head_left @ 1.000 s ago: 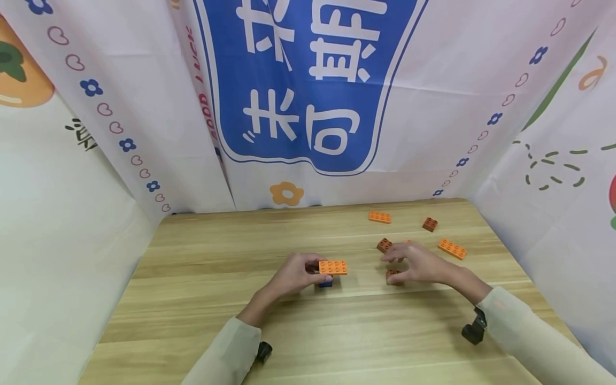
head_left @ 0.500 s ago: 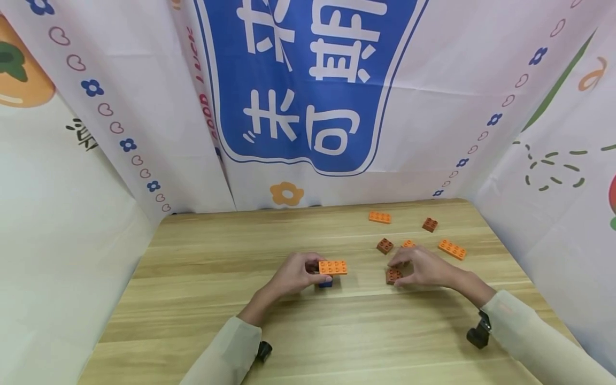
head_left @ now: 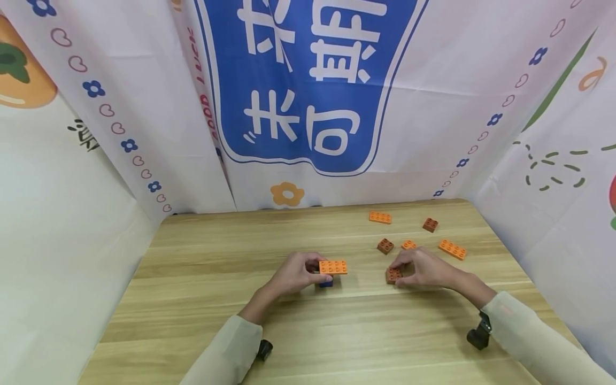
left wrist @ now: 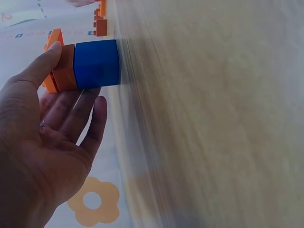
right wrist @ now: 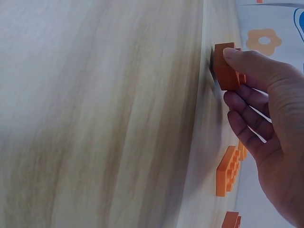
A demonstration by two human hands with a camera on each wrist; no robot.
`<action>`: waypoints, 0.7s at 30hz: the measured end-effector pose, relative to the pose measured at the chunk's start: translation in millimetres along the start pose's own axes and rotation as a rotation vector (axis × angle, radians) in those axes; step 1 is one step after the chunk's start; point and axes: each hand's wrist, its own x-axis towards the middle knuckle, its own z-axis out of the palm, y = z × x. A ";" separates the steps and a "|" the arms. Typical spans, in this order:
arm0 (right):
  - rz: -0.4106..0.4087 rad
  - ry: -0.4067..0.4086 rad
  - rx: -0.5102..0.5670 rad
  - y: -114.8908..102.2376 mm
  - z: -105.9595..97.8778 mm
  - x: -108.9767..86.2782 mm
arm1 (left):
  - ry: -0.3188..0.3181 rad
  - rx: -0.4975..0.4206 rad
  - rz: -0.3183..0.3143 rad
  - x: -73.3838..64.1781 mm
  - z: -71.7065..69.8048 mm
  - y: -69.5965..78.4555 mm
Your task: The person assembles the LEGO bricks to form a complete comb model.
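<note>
My left hand [head_left: 294, 275] grips a small stack of toy building bricks between thumb and fingers. On top of the stack is a flat orange eight-stud brick [head_left: 333, 267], overhanging to the right. Beneath it the left wrist view shows a brown brick [left wrist: 65, 69], with a blue brick [left wrist: 97, 63] at the bottom, close over the wooden table [head_left: 212, 262]. To the right, my right hand [head_left: 425, 268] pinches a brown four-stud brick [head_left: 392, 275] low at the tabletop. In the right wrist view the thumb lies along one side of that brick; the far side is hidden.
Beyond my right hand lie a brown brick [head_left: 385, 246], a small orange brick [head_left: 409, 244] and a long orange brick [head_left: 452, 249]. Farther back are another long orange brick [head_left: 380, 217] and a brown one [head_left: 430, 224]. Printed cloth [head_left: 423, 133] hangs behind the table.
My right hand has drawn back slightly to the right, and its spread thumb and fingers have come together on the brown brick. The left hand and its stack stay in place.
</note>
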 end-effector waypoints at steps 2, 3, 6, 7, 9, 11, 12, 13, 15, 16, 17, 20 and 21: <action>-0.010 0.011 -0.001 -1.5 -0.7 0.9 | -0.002 0.004 0.002 0.4 -0.3 -0.4; -0.017 0.019 0.000 -2.4 -1.2 1.5 | -0.004 0.005 0.001 0.6 -0.5 -0.6; -0.049 0.044 0.009 -5.6 -2.8 4.3 | -0.011 0.005 0.001 1.1 -1.1 -1.1; -0.063 0.052 0.013 -7.0 -3.3 5.5 | -0.014 0.003 -0.001 1.1 -1.2 -1.2; -0.091 0.064 0.024 -9.6 -4.4 8.2 | -0.019 -0.001 -0.006 0.8 -1.2 -1.5; -0.119 0.078 0.022 -11.9 -5.2 10.9 | -0.024 -0.006 -0.006 0.7 -1.2 -2.0; -0.131 0.086 0.019 -13.2 -5.7 12.2 | -0.026 -0.008 -0.005 0.7 -1.2 -2.2; -0.140 0.094 0.016 -14.6 -6.3 13.4 | -0.027 -0.009 -0.006 0.7 -1.2 -2.4; -0.157 0.109 0.013 -17.2 -7.4 16.2 | -0.028 -0.009 -0.007 1.0 -1.1 -2.7; -0.166 0.117 0.014 -18.7 -8.1 17.7 | -0.026 -0.009 -0.008 1.4 -1.1 -3.0; -0.175 0.125 0.017 -20.6 -9.0 19.2 | -0.026 -0.011 -0.008 1.7 -1.0 -3.1; -0.208 0.157 0.024 -26.3 -11.3 24.4 | -0.022 -0.014 -0.012 2.9 -1.1 -3.4; -0.219 0.168 0.027 -28.4 -12.2 26.1 | -0.021 -0.016 -0.012 3.2 -1.1 -3.6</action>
